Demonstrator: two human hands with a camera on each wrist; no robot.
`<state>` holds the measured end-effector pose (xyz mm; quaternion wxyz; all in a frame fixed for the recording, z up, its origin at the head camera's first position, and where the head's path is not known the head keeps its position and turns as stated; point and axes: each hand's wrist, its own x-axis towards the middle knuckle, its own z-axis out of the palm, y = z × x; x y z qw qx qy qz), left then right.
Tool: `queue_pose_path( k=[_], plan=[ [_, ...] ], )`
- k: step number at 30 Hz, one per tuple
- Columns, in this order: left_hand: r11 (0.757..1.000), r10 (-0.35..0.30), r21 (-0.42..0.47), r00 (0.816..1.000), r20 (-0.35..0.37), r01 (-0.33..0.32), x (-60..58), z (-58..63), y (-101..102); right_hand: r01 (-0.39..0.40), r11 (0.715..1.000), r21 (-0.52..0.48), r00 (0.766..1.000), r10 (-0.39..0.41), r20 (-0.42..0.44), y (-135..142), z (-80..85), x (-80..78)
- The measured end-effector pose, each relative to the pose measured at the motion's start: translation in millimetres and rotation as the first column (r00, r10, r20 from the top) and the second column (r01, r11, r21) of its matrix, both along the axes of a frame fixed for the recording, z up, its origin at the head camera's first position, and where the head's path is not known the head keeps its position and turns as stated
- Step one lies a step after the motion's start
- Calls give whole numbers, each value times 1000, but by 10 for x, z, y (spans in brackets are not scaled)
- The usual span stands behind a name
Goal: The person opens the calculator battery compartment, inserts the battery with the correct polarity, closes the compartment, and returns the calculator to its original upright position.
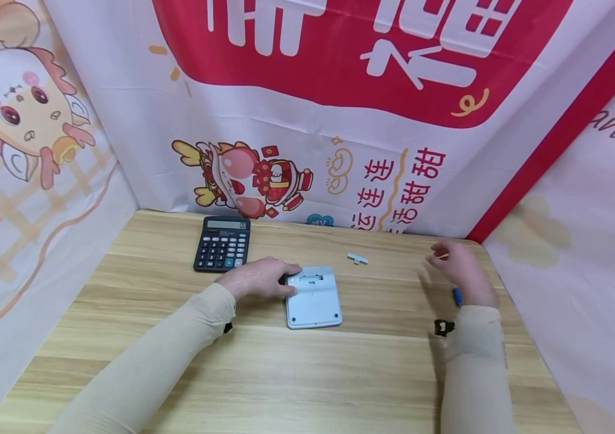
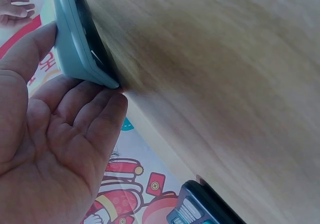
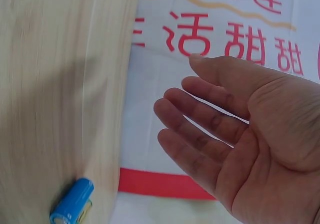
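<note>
A light blue calculator [image 1: 315, 304] lies face down on the table, its battery slot uncovered near the top edge. My left hand [image 1: 264, 277] holds it by the left side; in the left wrist view the thumb is against one face and the fingers [image 2: 95, 104] are at the lower edge. My right hand [image 1: 459, 268] is raised over the table's right side, fingers loosely bent and holding nothing, as the right wrist view shows. Close to it lies a blue battery [image 3: 74, 202]. A small light blue battery cover [image 1: 357, 258] rests beyond the calculator, to its right.
A black calculator [image 1: 223, 244] lies face up at the back left of the wooden table [image 1: 307, 380]. Printed cloth [image 1: 318, 108] hangs along the back edge and both sides.
</note>
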<state>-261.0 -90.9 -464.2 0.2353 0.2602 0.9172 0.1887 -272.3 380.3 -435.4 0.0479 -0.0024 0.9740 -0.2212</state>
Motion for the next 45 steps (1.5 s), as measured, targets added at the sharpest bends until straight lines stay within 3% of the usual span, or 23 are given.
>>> queue_pose_path(
  k=[11, 18, 29, 33, 41, 45],
  plan=[
    [1000, 3, 11, 1000, 0, -3, -11, -28, -5, -35, 999, -23, 999, 35, -13, 329, -2, 166],
    [1000, 3, 1, 1000, -5, -3, -6, -15, -4, -8, 1000, 14, 996, 6, 94, 581, -34, 220],
    [1000, 8, 8, 1000, -3, -8, 5, -14, -16, 27, 999, -22, 975, -21, 219, 917, -87, 365],
    [1000, 6, 9, 1000, -7, -6, 1, -28, -15, 31, 997, -77, 967, -10, 255, 956, -111, 392],
    [1000, 1, 8, 1000, -10, -1, 8, -30, -20, 119, 980, -161, 930, -53, 364, 972, -178, 376],
    [1000, -1, 10, 1000, -10, 1, 2, -19, -20, 125, 972, -199, 927, -43, 372, 986, -209, 361]
  ],
)
